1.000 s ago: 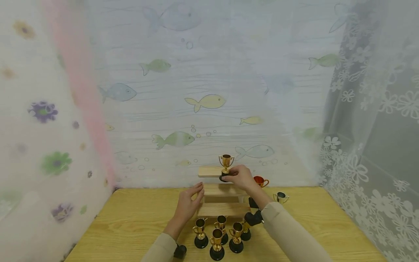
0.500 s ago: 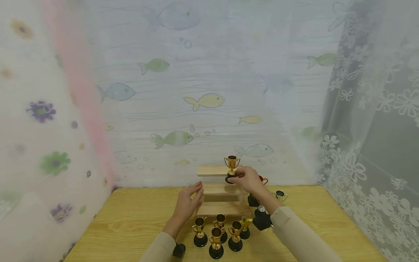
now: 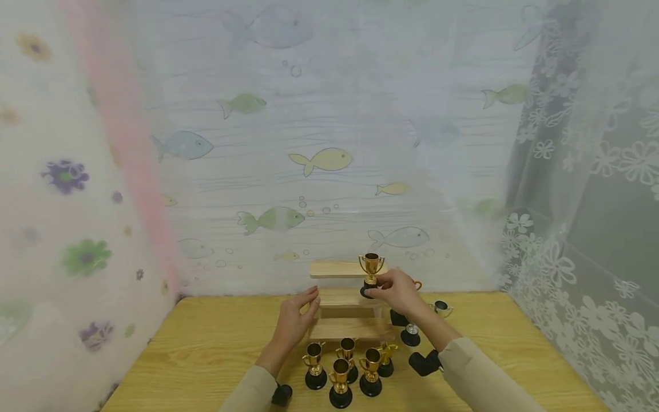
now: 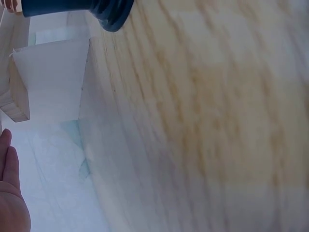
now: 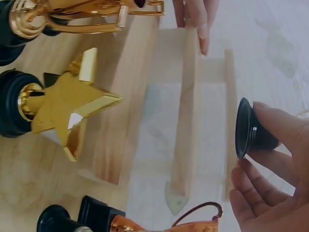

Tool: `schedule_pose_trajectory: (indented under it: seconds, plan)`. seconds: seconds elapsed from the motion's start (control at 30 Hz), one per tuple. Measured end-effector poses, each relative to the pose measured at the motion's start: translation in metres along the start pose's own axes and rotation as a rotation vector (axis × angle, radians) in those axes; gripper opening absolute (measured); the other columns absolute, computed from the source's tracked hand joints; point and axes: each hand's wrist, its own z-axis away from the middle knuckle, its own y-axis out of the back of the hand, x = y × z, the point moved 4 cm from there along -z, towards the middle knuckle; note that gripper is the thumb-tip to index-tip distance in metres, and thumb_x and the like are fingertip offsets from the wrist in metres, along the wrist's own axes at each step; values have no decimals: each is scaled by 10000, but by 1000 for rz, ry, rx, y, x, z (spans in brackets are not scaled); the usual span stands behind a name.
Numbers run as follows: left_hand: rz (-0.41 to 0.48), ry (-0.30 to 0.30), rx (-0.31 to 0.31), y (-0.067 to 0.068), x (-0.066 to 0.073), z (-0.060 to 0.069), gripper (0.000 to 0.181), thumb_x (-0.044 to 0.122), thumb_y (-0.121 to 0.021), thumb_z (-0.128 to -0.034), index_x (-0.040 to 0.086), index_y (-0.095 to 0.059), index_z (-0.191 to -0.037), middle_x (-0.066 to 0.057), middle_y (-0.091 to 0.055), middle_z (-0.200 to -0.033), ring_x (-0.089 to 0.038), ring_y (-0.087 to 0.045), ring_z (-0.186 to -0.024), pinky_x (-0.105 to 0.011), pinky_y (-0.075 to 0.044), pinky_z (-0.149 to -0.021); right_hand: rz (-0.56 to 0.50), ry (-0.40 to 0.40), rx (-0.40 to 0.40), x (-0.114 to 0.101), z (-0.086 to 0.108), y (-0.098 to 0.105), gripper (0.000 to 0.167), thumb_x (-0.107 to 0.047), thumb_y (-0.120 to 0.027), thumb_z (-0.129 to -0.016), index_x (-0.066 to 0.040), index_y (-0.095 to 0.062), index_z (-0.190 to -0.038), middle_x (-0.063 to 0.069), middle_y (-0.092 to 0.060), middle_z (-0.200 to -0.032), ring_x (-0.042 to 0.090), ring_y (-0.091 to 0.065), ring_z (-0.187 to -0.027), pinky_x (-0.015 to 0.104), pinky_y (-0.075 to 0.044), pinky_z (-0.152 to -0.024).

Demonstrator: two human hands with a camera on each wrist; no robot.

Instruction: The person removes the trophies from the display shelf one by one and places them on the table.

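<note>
My right hand [image 3: 399,290] pinches a small gold trophy cup [image 3: 371,264] by its black base, just in front of the right part of a wooden tiered stand's top board [image 3: 334,269]. In the right wrist view the black base [image 5: 251,126] is between thumb and fingers, apart from the boards. My left hand [image 3: 294,321] touches the left end of the stand's middle board [image 3: 345,296] with fairly straight fingers. The left wrist view shows only part of that hand [image 4: 10,186] at the left edge.
Several gold trophies [image 3: 341,375] stand before the stand, with a gold star trophy [image 5: 72,104] among them. At the right are silver cups [image 3: 441,309] and a copper-red one [image 5: 140,224], partly hidden. Black wrist devices [image 3: 425,363] hang near the forearms. A fish-patterned curtain [image 3: 247,171] lies behind.
The right hand and the trophy it pinches have moved right and a little down, in front of the top board's right part. The left hand has stayed at the middle board.
</note>
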Motion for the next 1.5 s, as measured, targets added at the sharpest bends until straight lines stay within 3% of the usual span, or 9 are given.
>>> schedule_pose_trajectory:
  seconds: [0.2,0.3,0.47,0.7,0.97,1.13,1.27,1.5]
  plan:
    - [-18,-36,14,-1,3,0,314,158,-636,-1028,-60,-701,-1244,-163,-659,-1344,-367,-620,-1253,-545,-491,-1037,9,29,6,5,12,3,355,-218,-808,-893,18,-753,-1153,139,-658,-1154,254,-606,-955,453,-538,-796]
    - [-26,-44,21,-1,4,0,311,139,-641,-1021,-74,-698,-1239,-156,-663,-1338,-373,-625,-1244,-551,-492,-1033,25,36,24,10,17,4,351,-226,-818,-883,1,-761,-1144,112,-665,-1097,226,-601,-906,419,-533,-748]
    - [-19,-23,22,1,4,0,318,145,-649,-1018,-68,-694,-1251,-136,-660,-1347,-362,-625,-1247,-543,-486,-1045,22,41,43,17,26,7,381,-207,-833,-866,30,-749,-1152,79,-650,-982,184,-563,-806,345,-490,-674]
    - [-2,4,3,0,5,2,348,178,-633,-1032,-52,-677,-1291,-147,-636,-1387,-360,-601,-1282,-545,-475,-1060,22,4,56,29,43,11,413,-232,-852,-847,32,-745,-1147,75,-656,-991,177,-574,-834,337,-507,-699]
    - [9,12,-1,-1,2,2,364,195,-629,-1037,-58,-671,-1295,-159,-627,-1395,-364,-588,-1297,-550,-468,-1065,-16,-27,24,36,56,12,181,-225,-843,-856,-86,-729,-876,42,-523,-811,192,-452,-735,322,-368,-630]
    - [9,40,-12,0,2,0,357,212,-625,-1041,-26,-678,-1302,-123,-625,-1408,-340,-577,-1316,-522,-453,-1092,-11,-44,53,42,65,12,265,-225,-858,-838,-37,-752,-990,38,-589,-869,178,-503,-772,322,-431,-656]
    - [1,24,-4,2,3,0,350,198,-634,-1035,-31,-681,-1296,-135,-631,-1397,-352,-587,-1302,-535,-461,-1081,1,-58,64,45,72,13,377,-236,-873,-821,7,-746,-1079,52,-631,-937,168,-542,-805,329,-479,-677]
    - [0,1,3,-1,1,1,353,189,-636,-1033,-52,-678,-1287,-154,-637,-1383,-361,-598,-1285,-546,-474,-1061,9,-80,65,56,80,12,304,-205,-889,-796,-19,-758,-997,33,-634,-889,153,-542,-763,292,-475,-631]
